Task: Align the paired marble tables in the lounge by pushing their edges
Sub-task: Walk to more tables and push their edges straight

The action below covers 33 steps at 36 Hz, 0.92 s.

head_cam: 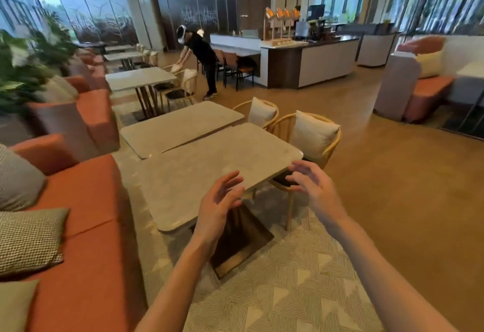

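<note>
Two pale marble tables stand side by side in front of me. The near table (pixel 209 164) has a dark pedestal base. The far table (pixel 180 124) sits askew to it, so a wedge-shaped gap opens between their edges toward the left. My left hand (pixel 220 200) hovers with spread, relaxed fingers just before the near table's front edge. My right hand (pixel 311 182) floats near the table's front right corner, fingers loosely spread. Neither hand holds anything, and I cannot tell if they touch the edge.
An orange sofa (pixel 86 227) with patterned cushions runs along the left. Two wicker chairs (pixel 309 138) with cream pillows stand at the tables' right side. A person (pixel 201 59) bends over a chair farther back. A counter (pixel 309 62) stands behind; patterned rug underfoot.
</note>
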{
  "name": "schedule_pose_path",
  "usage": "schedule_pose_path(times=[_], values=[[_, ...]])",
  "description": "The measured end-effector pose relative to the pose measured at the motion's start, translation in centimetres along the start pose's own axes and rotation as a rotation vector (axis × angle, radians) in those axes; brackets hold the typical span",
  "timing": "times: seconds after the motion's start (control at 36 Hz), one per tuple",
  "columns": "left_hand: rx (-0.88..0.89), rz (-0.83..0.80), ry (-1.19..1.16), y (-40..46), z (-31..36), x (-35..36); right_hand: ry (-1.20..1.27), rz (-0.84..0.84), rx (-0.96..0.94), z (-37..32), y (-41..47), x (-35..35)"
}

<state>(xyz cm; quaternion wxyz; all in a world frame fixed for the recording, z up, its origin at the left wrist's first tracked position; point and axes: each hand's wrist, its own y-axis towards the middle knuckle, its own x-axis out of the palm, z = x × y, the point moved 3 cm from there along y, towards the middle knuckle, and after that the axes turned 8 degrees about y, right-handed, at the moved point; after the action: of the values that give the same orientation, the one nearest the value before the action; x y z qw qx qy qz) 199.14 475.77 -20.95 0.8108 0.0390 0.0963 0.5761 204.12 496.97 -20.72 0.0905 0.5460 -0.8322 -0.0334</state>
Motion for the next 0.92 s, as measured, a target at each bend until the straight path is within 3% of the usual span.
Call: schedule_pose_path(times=[0.22,0.44,0.69,0.92], values=[[-0.042,0.145,-0.005,14.3,-2.3,10.9,-0.050,-0.183,0.028,2.7,17.7,-7.5],[-0.053,0.211,-0.007,28.5,-4.3,20.3,-0.091,-0.189,0.009,4.5,32.9,-15.7],[-0.072,0.165,-0.101,48.9,-10.0,33.7,-0.065,-0.042,0.046,8.3,51.2,-28.1],[-0.094,-0.008,-0.188,65.8,-9.5,48.5,-0.032,0.143,0.013,6.5,64.8,-42.0]])
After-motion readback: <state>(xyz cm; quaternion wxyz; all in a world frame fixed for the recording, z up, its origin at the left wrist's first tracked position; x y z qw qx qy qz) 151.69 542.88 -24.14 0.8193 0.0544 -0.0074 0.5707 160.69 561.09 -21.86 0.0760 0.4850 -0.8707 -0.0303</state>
